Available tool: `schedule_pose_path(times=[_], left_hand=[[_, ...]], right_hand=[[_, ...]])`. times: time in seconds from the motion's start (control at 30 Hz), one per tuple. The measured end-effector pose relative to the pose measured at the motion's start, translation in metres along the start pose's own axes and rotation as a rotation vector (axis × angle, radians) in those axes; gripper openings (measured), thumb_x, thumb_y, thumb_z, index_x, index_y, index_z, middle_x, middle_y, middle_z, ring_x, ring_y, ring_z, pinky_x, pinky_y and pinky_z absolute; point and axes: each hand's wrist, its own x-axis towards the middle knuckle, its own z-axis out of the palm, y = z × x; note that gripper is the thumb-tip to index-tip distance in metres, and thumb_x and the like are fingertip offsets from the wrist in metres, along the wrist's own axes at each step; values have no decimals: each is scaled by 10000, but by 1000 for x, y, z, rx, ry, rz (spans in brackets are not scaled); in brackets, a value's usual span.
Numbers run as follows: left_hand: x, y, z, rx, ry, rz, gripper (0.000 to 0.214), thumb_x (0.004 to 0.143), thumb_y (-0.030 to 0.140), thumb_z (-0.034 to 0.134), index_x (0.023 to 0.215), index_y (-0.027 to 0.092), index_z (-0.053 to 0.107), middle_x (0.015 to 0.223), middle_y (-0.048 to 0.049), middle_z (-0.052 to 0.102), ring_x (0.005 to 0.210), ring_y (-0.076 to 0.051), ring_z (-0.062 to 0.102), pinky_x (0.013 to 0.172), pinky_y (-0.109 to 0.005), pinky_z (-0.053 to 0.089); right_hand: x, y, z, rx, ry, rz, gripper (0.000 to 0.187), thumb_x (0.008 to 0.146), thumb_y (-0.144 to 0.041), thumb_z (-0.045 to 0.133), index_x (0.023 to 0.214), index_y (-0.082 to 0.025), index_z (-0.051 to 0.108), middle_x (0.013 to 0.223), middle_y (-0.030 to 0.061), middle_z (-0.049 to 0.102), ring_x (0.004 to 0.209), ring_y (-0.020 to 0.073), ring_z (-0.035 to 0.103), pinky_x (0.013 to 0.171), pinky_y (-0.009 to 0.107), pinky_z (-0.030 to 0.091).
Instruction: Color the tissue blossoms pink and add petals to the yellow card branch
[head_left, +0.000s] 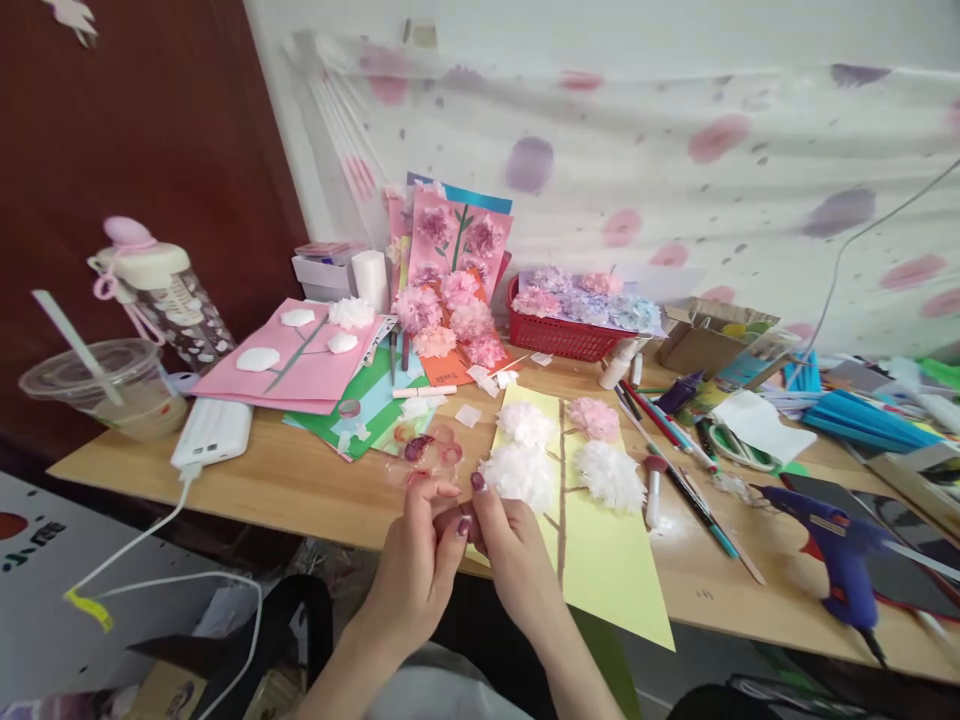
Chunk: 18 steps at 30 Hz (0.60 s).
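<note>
Both hands meet at the table's near edge. My left hand (417, 560) has its fingers curled, fingertips touching those of my right hand (510, 545). My right hand pinches at the same spot, close to a white tissue flower (519, 472). What lies between the fingers is too small to make out. The white flower sits on a pale yellow card (607, 560) with a brown stem strip (561, 490), a pink flower (594, 418) and two more white flowers (609, 474).
A blue glue gun (840, 550) lies at the right. Pens, scissors (720, 440) and paper clutter the right side. A red basket (562, 335), pink cards (300, 360), a power bank (212, 432), a plastic cup (112, 385) and a bottle (161, 290) stand behind and left.
</note>
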Motion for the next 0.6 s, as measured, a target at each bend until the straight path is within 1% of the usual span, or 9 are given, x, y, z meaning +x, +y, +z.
schedule_pose_path(times=[0.1,0.17,0.23,0.3,0.37,0.4,0.47,0.53,0.6], left_hand=[[-4,-4,7,-53,83,-83,113,967,432,378,1028,346,416,750,-6,679,654,-201,680,572,-325,546],[-3,-5,8,-45,121,-122,132,950,467,398,980,349,451,686,6,647,601,-199,644,550,-326,531],[-1,-6,10,-50,216,-217,216,909,544,428,960,349,506,745,-21,672,663,-214,654,590,-341,549],[2,-6,10,-95,353,-377,348,850,633,447,984,334,565,912,-67,715,826,-243,681,677,-358,572],[6,-4,9,-167,459,-534,488,809,682,470,1054,280,601,1060,-106,711,976,-275,670,741,-370,573],[8,-1,6,-198,474,-593,545,795,690,493,1087,244,608,1096,-120,703,1011,-288,659,744,-371,570],[12,5,0,-235,446,-659,608,776,692,544,1109,188,619,1098,-128,693,1002,-298,652,707,-358,562],[17,11,-8,-241,398,-648,584,766,685,581,1063,186,641,1023,-101,697,915,-269,659,657,-323,547],[20,15,-12,-250,380,-603,503,768,653,615,975,196,656,862,-59,688,758,-219,650,580,-287,519]], right_hand=[[-1,10,9,62,27,-23,566,924,-612,382,534,-204,347,522,-37,342,523,96,285,508,248,248],[1,14,14,59,24,-51,559,936,-599,353,544,-202,360,520,-35,360,508,92,285,489,245,240],[5,19,17,-23,51,-127,531,940,-573,357,557,-204,360,511,-36,373,488,91,300,475,242,235],[9,22,16,-167,110,-277,502,928,-551,404,565,-207,360,504,-39,382,481,93,332,478,240,248],[12,21,12,-296,115,-439,457,916,-537,461,610,-198,442,551,-25,454,520,111,410,509,239,307],[12,18,8,-337,75,-484,403,920,-519,486,685,-192,519,618,-7,518,574,127,468,545,243,358],[11,11,-3,-375,-65,-503,262,934,-445,535,973,-199,618,860,45,626,772,170,573,685,277,464],[11,4,-13,-372,-185,-498,297,930,-321,586,1216,-242,572,1077,75,617,984,194,583,849,323,494],[11,0,-21,-314,-233,-544,326,939,-176,552,1241,-294,579,1124,62,590,1064,183,569,910,323,493]])
